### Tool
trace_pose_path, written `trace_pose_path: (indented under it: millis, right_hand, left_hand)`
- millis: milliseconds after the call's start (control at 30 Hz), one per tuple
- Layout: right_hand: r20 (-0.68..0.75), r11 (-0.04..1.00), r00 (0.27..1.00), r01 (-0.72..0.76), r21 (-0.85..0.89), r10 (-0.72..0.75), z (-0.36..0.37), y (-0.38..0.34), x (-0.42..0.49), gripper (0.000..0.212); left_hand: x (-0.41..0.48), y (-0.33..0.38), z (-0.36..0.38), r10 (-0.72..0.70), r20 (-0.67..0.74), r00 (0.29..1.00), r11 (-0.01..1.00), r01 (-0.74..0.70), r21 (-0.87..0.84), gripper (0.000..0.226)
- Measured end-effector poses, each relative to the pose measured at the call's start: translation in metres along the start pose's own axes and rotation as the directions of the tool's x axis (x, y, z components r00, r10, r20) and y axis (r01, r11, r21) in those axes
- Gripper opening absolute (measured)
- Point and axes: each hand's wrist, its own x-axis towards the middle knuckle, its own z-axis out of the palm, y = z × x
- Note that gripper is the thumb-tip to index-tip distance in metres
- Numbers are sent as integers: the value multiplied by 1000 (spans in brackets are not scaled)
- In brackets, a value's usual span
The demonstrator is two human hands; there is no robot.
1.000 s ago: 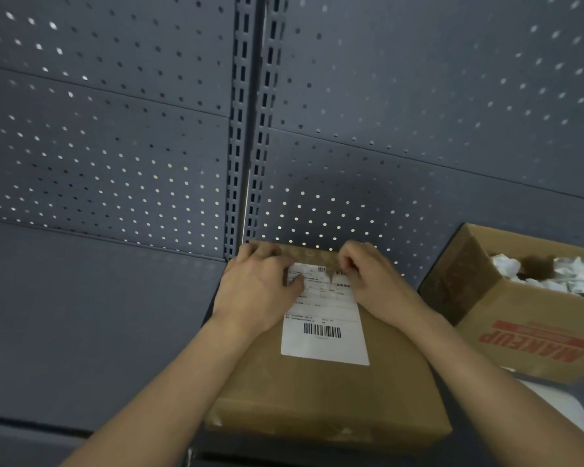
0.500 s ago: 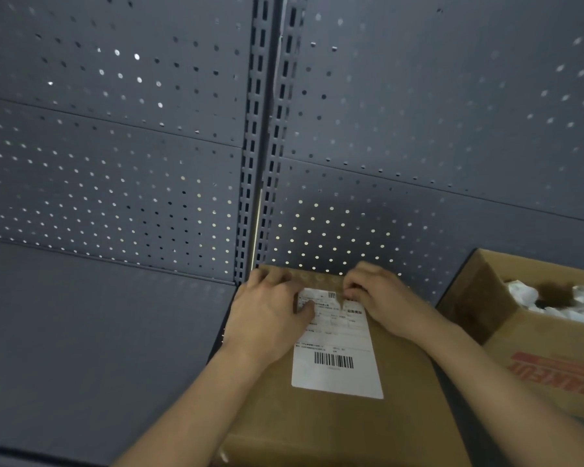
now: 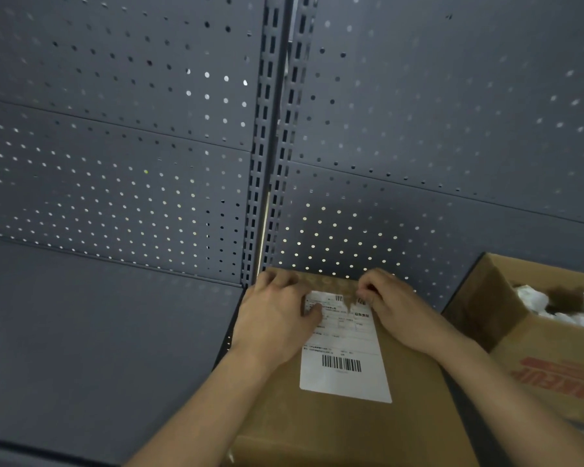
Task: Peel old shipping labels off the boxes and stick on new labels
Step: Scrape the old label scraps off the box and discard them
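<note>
Far edge of the label (image 3: 346,352) pinched — the peel should run back toward the person.
The label lies lengthwise on the box (image 3: 351,429), long axis toward the pegboard wall (image 3: 149,163); the right hand (image 3: 398,308) has its grip pinched on the torn far edge, and the left hand (image 3: 277,311) presses flat beside it. An open carton (image 3: 536,358) stands close on the right; the surface underneath is hidden.
</note>
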Motion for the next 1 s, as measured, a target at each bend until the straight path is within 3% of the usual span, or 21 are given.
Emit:
trace_pose_path:
  millis: [67,167,233,333,500,633,733,867,1000]
  right_hand:
    - [6,997,1000,-24,76,24,-4,1,-3,9]
    - [37,998,999,-12,68,10,-9,7,-5,29]
    - [28,998,1000,11,63,-13,-8,8,-6,18]
    - [-40,994,999,20,109,-16,-3,9,-7,6]
    - [-109,991,994,7,132,8,1,8,-13,14]
    - [-256,969,960,-48,243,112,-4,4,-21,16]
    - [-257,962,961,-26,273,99,-4,-1,-27,16]
    - [-267,956,954,-52,288,132,-9,-6,-26,36]
    - [-227,947,965,-58,316,135,-11,-8,-28,30]
  left_hand:
    - [0,0,1,1,2,1000,1000,-1,4,41]
    - [1,0,2,-3,6,1000,1000,3,3,41]
    - [2,0,2,0,3,1000,1000,-1,9,40]
    - [2,0,2,1,-3,1000,1000,-1,5,40]
    - [2,0,2,0,-3,1000,1000,0,2,41]
    - [2,0,2,-9,-1,1000,1000,9,-6,40]
    - [2,1,1,-14,4,1000,1000,14,3,40]
    - [2,1,1,-13,10,1000,1000,13,6,40]
    - [2,0,1,-15,11,1000,1000,15,-2,40]
